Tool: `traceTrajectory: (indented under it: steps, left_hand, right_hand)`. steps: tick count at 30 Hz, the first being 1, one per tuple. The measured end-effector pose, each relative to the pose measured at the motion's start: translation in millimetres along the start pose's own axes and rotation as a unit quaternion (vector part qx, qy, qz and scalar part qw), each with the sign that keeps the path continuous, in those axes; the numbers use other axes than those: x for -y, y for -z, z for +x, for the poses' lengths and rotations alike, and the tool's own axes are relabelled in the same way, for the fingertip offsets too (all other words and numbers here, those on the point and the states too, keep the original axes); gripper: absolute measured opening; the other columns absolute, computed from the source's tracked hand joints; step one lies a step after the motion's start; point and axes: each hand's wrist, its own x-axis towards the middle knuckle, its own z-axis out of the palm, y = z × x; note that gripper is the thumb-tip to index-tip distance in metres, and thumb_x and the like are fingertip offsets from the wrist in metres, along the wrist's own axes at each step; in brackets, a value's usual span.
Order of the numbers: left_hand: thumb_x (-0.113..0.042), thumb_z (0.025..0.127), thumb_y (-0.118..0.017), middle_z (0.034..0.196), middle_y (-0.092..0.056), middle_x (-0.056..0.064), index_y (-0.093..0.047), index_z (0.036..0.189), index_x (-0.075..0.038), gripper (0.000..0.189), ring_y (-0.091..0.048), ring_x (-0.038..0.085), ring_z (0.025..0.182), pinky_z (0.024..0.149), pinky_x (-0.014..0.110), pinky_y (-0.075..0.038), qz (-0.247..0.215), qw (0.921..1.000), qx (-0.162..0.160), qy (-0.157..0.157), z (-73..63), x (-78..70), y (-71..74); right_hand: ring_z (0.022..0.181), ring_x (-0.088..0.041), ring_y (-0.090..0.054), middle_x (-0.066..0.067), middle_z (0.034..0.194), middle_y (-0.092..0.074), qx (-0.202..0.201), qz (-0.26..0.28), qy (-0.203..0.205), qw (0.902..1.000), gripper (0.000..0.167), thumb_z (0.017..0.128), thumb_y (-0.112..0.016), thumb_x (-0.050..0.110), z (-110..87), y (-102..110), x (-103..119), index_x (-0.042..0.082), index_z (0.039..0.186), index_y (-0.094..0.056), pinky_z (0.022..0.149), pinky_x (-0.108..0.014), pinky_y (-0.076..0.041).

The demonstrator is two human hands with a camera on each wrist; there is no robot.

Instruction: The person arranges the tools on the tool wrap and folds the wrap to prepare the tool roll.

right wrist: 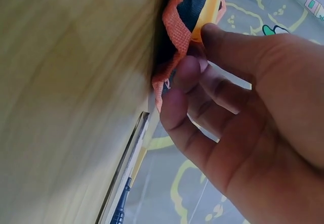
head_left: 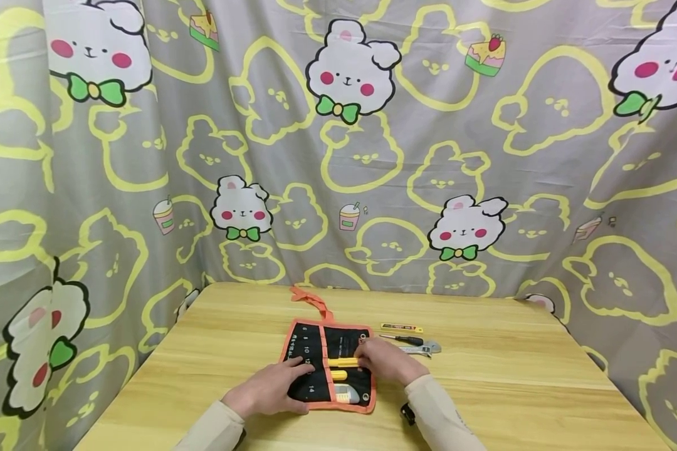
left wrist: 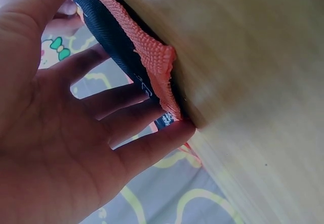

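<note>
A black tool roll [head_left: 307, 343] with orange edging and printed numbers lies spread on the table. My left hand [head_left: 273, 385] rests on its left half, fingers extended; in the left wrist view the fingers [left wrist: 152, 145] reach along the orange edge. My right hand [head_left: 389, 358] pinches a yellow-handled tool [head_left: 343, 362] at the roll's right side. The thumb [right wrist: 215, 34] presses on the yellow handle in the right wrist view. The tool's far end is hidden. Below it in the roll sit another yellow handle [head_left: 339, 375] and a grey-and-yellow tool [head_left: 346, 394].
Right of the roll lie a yellow flat package [head_left: 402, 327], a black-handled screwdriver [head_left: 409, 340] and an adjustable wrench [head_left: 430, 348], partly behind my right hand. An orange strap [head_left: 313, 300] trails toward the back. A patterned curtain [head_left: 293, 156] hangs behind the wooden table [head_left: 513, 376].
</note>
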Motion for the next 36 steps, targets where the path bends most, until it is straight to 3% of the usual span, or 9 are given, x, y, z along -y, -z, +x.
traceTrajectory:
  steps: [4, 8, 14, 26, 36]
  left_hand:
    - [-0.049, 0.084, -0.082, 0.152, -0.049, 0.023, -0.057, 0.145, -0.015, 0.074, -0.055, 0.046, 0.131, 0.104, 0.061, -0.047, 0.001, 1.0000, 0.001, -0.004, 1.1, -0.8, 0.5]
    - [-0.049, 0.084, -0.082, 0.152, -0.049, 0.023, -0.057, 0.146, -0.016, 0.074, -0.055, 0.046, 0.131, 0.104, 0.061, -0.047, 0.000, 1.0000, 0.004, -0.002, 1.5, -0.5, 1.1]
    - [-0.049, 0.084, -0.082, 0.152, -0.049, 0.022, -0.057, 0.145, -0.016, 0.074, -0.056, 0.046, 0.130, 0.104, 0.062, -0.047, 0.000, 1.0000, 0.004, 0.000, 1.8, -1.0, 1.5]
    - [-0.048, 0.083, -0.083, 0.151, -0.049, 0.024, -0.058, 0.144, -0.015, 0.074, -0.056, 0.047, 0.130, 0.103, 0.063, -0.047, 0.001, 1.0000, -0.003, -0.004, 0.7, -1.1, 0.2]
    - [-0.049, 0.083, -0.083, 0.152, -0.049, 0.022, -0.057, 0.145, -0.017, 0.074, -0.056, 0.046, 0.130, 0.104, 0.062, -0.047, -0.002, 1.0000, 0.006, 0.007, 1.7, -1.4, 0.9]
  right_hand:
    - [0.065, -0.002, -0.051, 0.007, 0.083, -0.065, 0.003, 0.034, -0.027, 0.9991, 0.004, 0.099, -0.068, 0.012, -3.0, 2.5, -3.8, 0.011, 0.101, -0.071, 0.062, -0.023, -0.047]
    - [0.064, -0.001, -0.053, 0.009, 0.080, -0.063, -0.003, 0.057, -0.033, 0.9978, 0.006, 0.097, -0.071, 0.012, -4.1, 3.5, -5.7, 0.012, 0.102, -0.068, 0.062, -0.023, -0.047]
    - [0.064, -0.001, -0.050, 0.011, 0.079, -0.061, -0.020, 0.039, -0.017, 0.9989, 0.005, 0.094, -0.074, 0.014, -1.8, 2.5, -5.2, 0.013, 0.093, -0.069, 0.062, -0.022, -0.046]
    - [0.061, -0.003, -0.043, 0.011, 0.070, -0.054, -0.031, 0.021, -0.021, 0.9991, 0.020, 0.094, -0.074, 0.013, 1.1, -1.4, -1.2, 0.018, 0.078, -0.064, 0.058, -0.022, -0.040]
    - [0.062, -0.003, -0.046, 0.012, 0.074, -0.058, -0.029, 0.002, -0.025, 0.9993, 0.017, 0.096, -0.071, 0.012, 1.2, -1.4, 1.6, 0.017, 0.081, -0.068, 0.061, -0.022, -0.042]
